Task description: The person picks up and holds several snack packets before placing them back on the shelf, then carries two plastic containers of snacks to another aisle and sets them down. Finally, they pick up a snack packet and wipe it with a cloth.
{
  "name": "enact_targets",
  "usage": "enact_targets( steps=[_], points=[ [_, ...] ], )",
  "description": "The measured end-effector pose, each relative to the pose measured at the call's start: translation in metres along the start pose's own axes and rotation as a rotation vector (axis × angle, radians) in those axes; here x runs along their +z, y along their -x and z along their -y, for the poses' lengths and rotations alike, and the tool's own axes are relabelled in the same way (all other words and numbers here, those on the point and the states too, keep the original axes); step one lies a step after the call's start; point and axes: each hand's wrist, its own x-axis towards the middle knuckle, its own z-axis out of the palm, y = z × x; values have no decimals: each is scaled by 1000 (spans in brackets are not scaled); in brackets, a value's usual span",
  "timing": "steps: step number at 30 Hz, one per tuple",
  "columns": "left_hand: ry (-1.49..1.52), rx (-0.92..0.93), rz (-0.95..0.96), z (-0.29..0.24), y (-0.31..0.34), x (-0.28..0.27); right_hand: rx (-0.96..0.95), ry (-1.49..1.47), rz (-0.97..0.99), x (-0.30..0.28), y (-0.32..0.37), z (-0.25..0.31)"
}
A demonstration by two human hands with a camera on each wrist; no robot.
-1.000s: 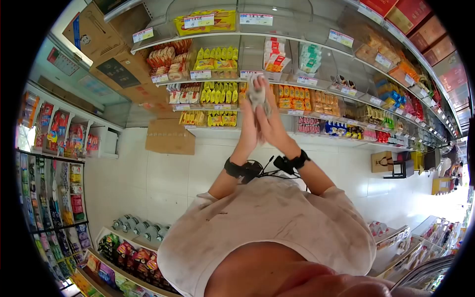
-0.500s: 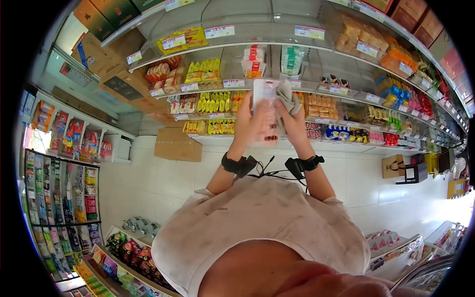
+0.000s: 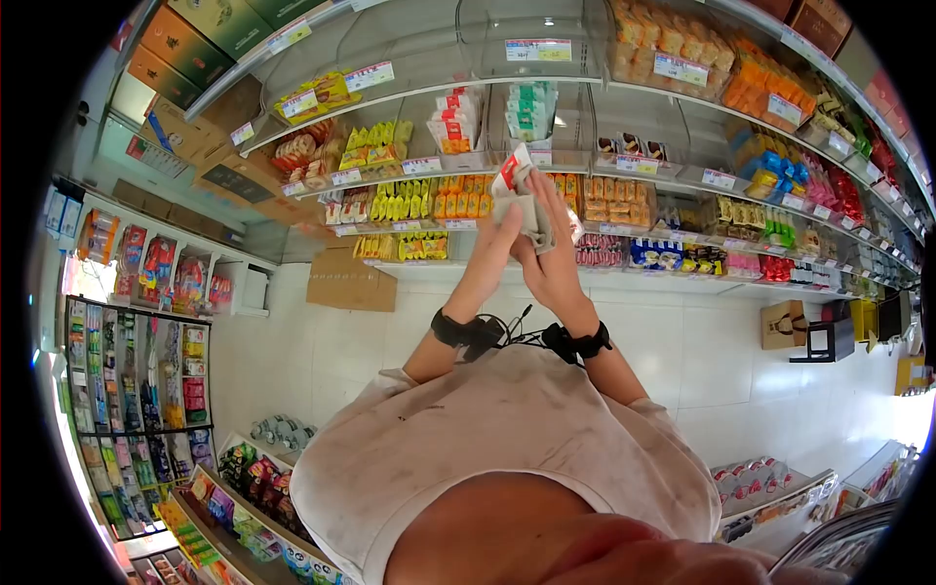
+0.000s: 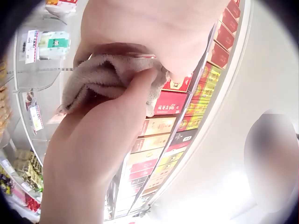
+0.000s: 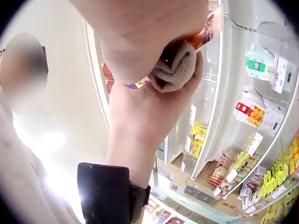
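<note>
I hold a small red-and-white snack packet (image 3: pixel 509 170) and a grey cloth (image 3: pixel 527 211) up in front of the shelves. My left hand (image 3: pixel 492 240) grips the packet from the left, its thumb lying on the cloth (image 4: pixel 103 79). From the right, my right hand (image 3: pixel 552 255) wraps the cloth (image 5: pixel 175 70) against the packet (image 5: pixel 211 29). The two hands are pressed together, so most of the packet is hidden between them and the cloth.
Store shelves (image 3: pixel 585 156) with yellow, orange and red snack packs and price tags stand straight ahead. A cardboard box (image 3: pixel 347 278) sits on the tiled floor below them. Lower racks (image 3: pixel 146 351) stand at my left and a drinks display (image 3: pixel 283 429) is near my feet.
The hands were apart half a second ago, packet in the left and cloth in the right. They have now closed together, with the cloth wrapped over the packet.
</note>
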Motion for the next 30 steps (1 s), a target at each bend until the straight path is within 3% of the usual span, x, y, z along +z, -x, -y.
enact_targets(
  steps=[2,3,5,6,9,12,15,19,20,23,26,29,30],
  points=[
    [-159,196,-26,-3,-2,15,-21,174,-49,-6,-3,-10],
    [-241,297,-37,-4,-4,19,132,-33,-70,-4,0,-20],
    [-368,252,-86,4,-6,0,439,-447,-106,6,12,-45],
    [-432,225,-107,3,-5,-8,202,-224,-161,5,8,-54],
    [-308,358,-259,-11,-15,-24,289,-498,-199,6,7,-63],
    [-288,330,-221,-20,-26,-35,806,-945,-186,11,12,-49],
    [-228,267,-182,-18,-31,-45,467,-735,16,23,5,-37],
    [-348,176,-87,-11,-38,-89,473,-581,-78,48,-19,-38],
    [-256,143,-54,-15,-35,-101,448,-583,-107,59,-28,-32],
    [-172,78,-103,-49,-32,-148,544,-535,-24,95,-44,-24],
    [-105,138,-239,-65,-33,-198,705,-431,-145,119,-76,-23],
    [-194,75,-147,-60,-39,-241,317,-350,-371,157,-111,12],
    [-217,29,-109,-54,-43,-249,203,-158,-311,170,-114,13]
  ],
)
